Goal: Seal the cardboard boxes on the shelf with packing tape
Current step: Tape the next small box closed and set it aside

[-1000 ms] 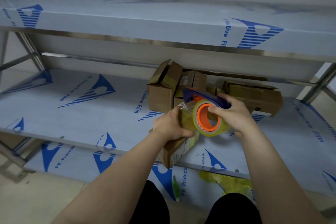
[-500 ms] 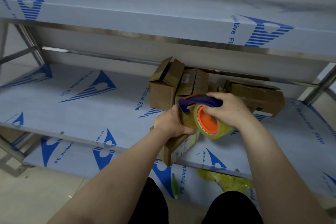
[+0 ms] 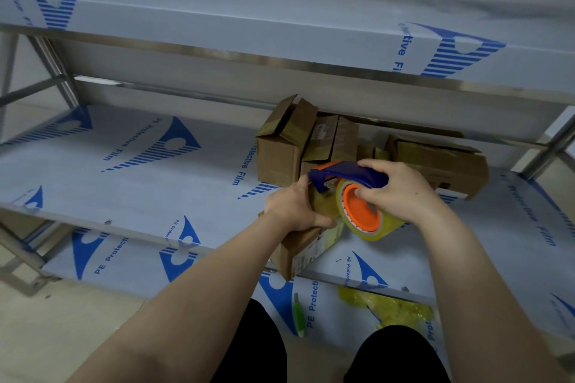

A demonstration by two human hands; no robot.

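Observation:
A small cardboard box [image 3: 303, 250] hangs over the front edge of the middle shelf [image 3: 130, 183]. My left hand [image 3: 295, 207] grips its top. My right hand [image 3: 398, 193] holds a tape dispenser [image 3: 362, 214] with a blue handle, an orange core and a clear yellowish roll; the dispenser sits against the box's top. Behind stand more boxes: one with raised flaps [image 3: 281, 149], a taped pair [image 3: 334, 140], and a flatter one at the right [image 3: 441, 162].
An upper shelf [image 3: 280, 34] in blue-printed protective film overhangs the boxes. On the lowest shelf lie a green pen-like object [image 3: 299, 315] and crumpled yellow tape [image 3: 389, 309]. Metal frame legs [image 3: 53, 68] stand at the left and right. My knees are at the bottom.
The dispenser has tipped so its blue handle lies more level over the roll, and my right hand has shifted slightly right. My left hand keeps its hold on the box.

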